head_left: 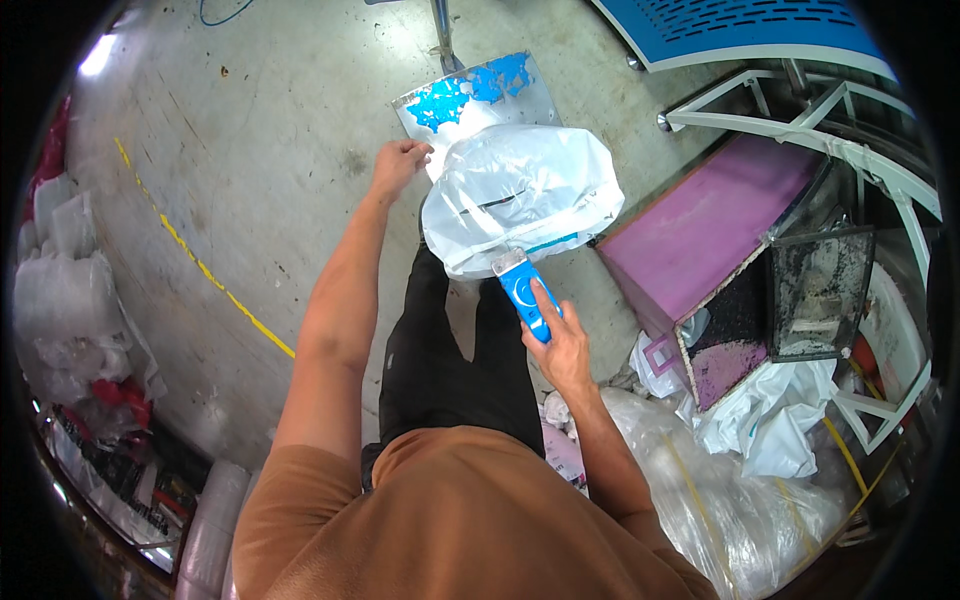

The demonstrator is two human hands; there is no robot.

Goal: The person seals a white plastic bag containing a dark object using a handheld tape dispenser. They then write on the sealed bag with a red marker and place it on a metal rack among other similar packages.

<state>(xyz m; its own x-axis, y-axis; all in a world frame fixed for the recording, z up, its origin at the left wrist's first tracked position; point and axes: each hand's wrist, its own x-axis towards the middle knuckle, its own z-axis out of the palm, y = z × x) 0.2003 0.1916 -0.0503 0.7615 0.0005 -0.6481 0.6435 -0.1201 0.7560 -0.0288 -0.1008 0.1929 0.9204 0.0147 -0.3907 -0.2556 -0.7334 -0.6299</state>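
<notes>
A full white plastic bag (530,180) rests on a square metal platform (540,95) with peeling blue film, in front of my legs. My right hand (562,345) is closed around a blue handheld device (527,300) with a pale round mark. The clear head of this device is at the near edge of the bag; I cannot tell whether they touch. At the platform's left side, my left hand (400,165) has its fingers pinched together near the bag. Whatever they hold, if anything, is too small to make out.
To the right lie a purple box-shaped bin (710,220), a white metal frame (800,130) and a blue slotted panel (740,30). Clear plastic wrap (690,470) is heaped beside me at lower right. Plastic-wrapped bundles (70,300) line the left, beyond a yellow floor line (200,262).
</notes>
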